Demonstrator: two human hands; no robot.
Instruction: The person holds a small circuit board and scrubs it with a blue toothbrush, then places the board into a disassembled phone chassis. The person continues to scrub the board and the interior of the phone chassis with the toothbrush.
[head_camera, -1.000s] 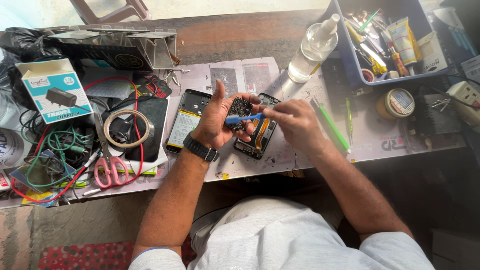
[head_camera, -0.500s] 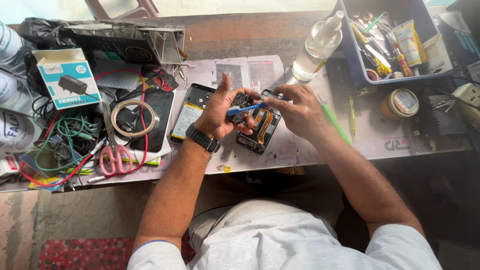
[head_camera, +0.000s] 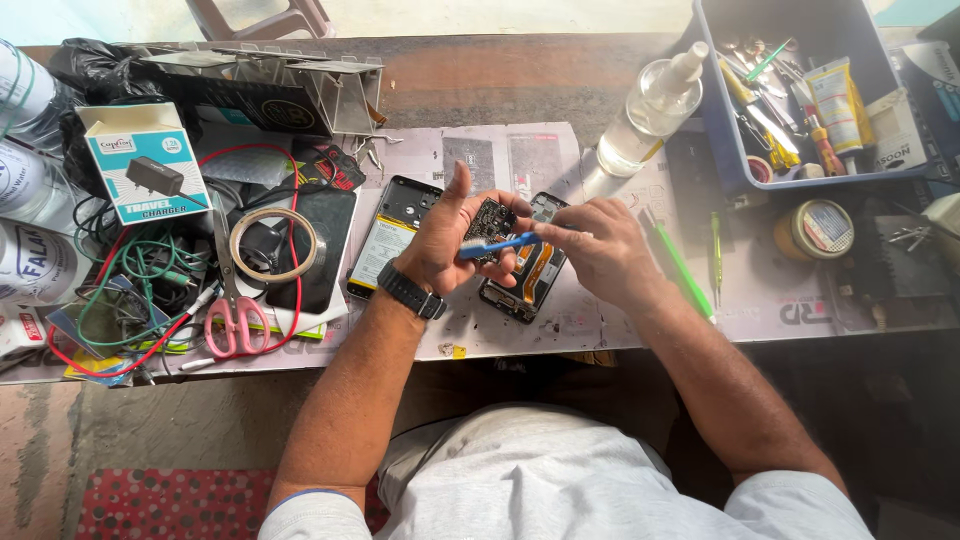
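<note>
My left hand (head_camera: 440, 240), a dark watch on its wrist, holds a small dark circuit board (head_camera: 492, 222) above the table. A blue-handled toothbrush (head_camera: 505, 243) is gripped in my right hand (head_camera: 600, 245), and its head rests on the board. Right under my hands lies an opened phone body (head_camera: 530, 272) with orange ribbon cables showing. A second opened phone (head_camera: 392, 236) with a yellow-white battery lies just left of my left hand.
A roll of tape (head_camera: 272, 244) and pink scissors (head_camera: 230, 318) lie at the left among tangled wires (head_camera: 120, 270) and a charger box (head_camera: 140, 175). A spray bottle (head_camera: 650, 105), a blue bin (head_camera: 720, 120) of tools, a round tin (head_camera: 815, 230) and green sticks (head_camera: 685, 270) are at the right.
The view has shifted a little across the table. My hands stay together over the opened phone, with the toothbrush still against the board.
</note>
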